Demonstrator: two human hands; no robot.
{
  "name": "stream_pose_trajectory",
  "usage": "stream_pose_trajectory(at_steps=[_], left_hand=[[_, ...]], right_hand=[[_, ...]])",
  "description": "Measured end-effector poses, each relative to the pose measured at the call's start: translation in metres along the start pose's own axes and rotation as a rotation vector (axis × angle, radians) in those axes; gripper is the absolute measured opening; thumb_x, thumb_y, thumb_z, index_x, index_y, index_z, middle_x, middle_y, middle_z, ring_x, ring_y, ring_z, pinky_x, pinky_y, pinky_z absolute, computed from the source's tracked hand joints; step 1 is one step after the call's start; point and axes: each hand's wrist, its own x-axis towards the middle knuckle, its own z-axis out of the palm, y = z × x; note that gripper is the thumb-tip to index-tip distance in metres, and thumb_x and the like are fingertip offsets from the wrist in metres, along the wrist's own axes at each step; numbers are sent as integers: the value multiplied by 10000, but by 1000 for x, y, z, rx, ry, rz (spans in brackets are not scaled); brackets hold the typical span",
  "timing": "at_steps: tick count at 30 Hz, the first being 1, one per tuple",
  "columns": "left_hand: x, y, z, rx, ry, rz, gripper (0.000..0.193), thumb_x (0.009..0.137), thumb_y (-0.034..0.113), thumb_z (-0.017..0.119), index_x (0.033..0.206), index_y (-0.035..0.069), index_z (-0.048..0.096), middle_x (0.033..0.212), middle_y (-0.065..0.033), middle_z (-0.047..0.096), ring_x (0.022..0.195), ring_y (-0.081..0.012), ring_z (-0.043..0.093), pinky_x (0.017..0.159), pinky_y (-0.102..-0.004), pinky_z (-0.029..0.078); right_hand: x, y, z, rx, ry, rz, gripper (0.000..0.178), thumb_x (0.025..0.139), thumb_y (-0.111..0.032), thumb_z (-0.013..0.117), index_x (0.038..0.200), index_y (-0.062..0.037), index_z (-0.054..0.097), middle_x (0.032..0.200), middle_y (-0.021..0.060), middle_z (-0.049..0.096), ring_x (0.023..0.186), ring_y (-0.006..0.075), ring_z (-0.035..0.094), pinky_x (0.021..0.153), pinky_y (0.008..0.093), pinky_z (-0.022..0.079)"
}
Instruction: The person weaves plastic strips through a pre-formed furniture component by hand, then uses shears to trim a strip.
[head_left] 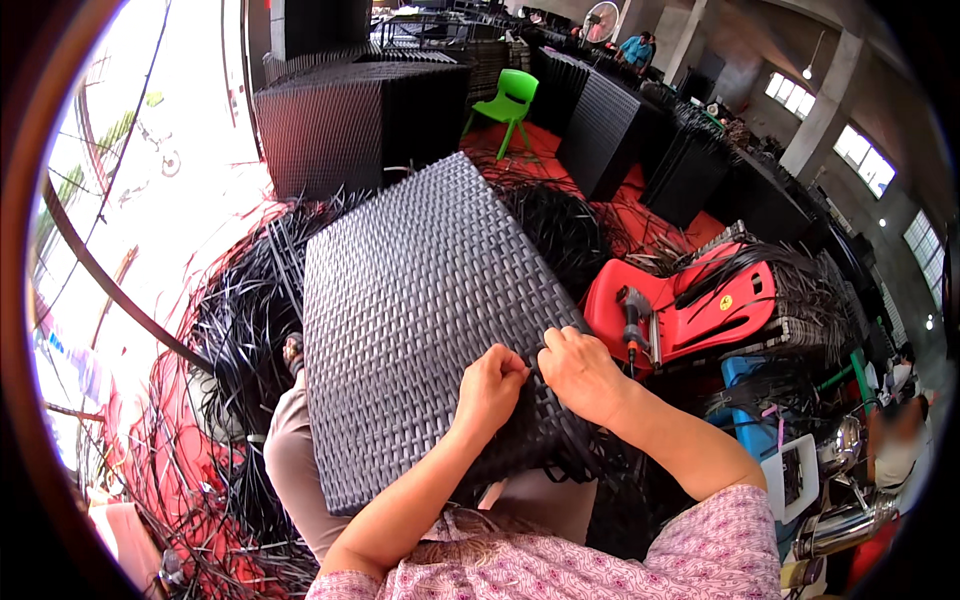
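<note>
A dark grey woven plastic-rattan panel (pixel 410 290) lies tilted across my lap. Over its near right part, my left hand (pixel 490 388) is closed, thumb and fingers pinched together. My right hand (pixel 580 372) sits just beside it at the panel's right edge, also closed with knuckles up. Whatever thin thing lies between the fingertips is too small and dark to make out. Loose black strips (pixel 572 450) hang at the panel's near right corner, below my right wrist.
Heaps of black plastic strips (pixel 240 310) cover the red floor at left and behind the panel. To the right, a power tool (pixel 633 322) rests on a red plastic seat (pixel 690 300). A green chair (pixel 507 100) and stacked woven pieces (pixel 330 130) stand farther back; a person (pixel 636 50) is there too.
</note>
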Motion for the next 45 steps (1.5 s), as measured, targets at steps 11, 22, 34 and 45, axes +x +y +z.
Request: stream_pose_trajectory(at_steps=[11, 22, 34, 45], left_hand=[[-12, 4, 4, -51, 168, 116, 174, 893, 110, 741, 937, 3, 611, 798, -77, 672, 720, -153, 642, 683, -299, 528], [-9, 6, -3, -441, 205, -36, 154, 1021, 151, 624, 1024, 5, 675, 911, -5, 683, 777, -60, 604, 699, -227, 521], [20, 34, -13, -587, -205, -190, 95, 970, 163, 700, 976, 68, 693, 793, 22, 671, 634, -19, 529, 579, -177, 400], [5, 19, -7, -235, -86, -173, 208, 873, 84, 705, 1048, -9, 642, 727, -25, 674, 649, -67, 588, 590, -232, 440]], right_hand=[[0, 25, 6, 179, -92, 85, 189, 844, -228, 654, 822, -42, 683, 849, 154, 676, 816, 336, 706, 721, 451, 587], [-20, 58, -42, 1107, -150, 594, 224, 895, -201, 726, 772, -20, 678, 666, -11, 610, 617, 62, 570, 556, 255, 447], [12, 40, -22, 1060, 112, 444, 269, 907, -217, 710, 824, 38, 691, 742, 84, 672, 668, 156, 632, 619, 328, 492], [-27, 51, 49, 1289, 384, 745, 355, 904, -133, 721, 1186, 63, 631, 1068, 111, 679, 910, 152, 646, 832, 297, 535]])
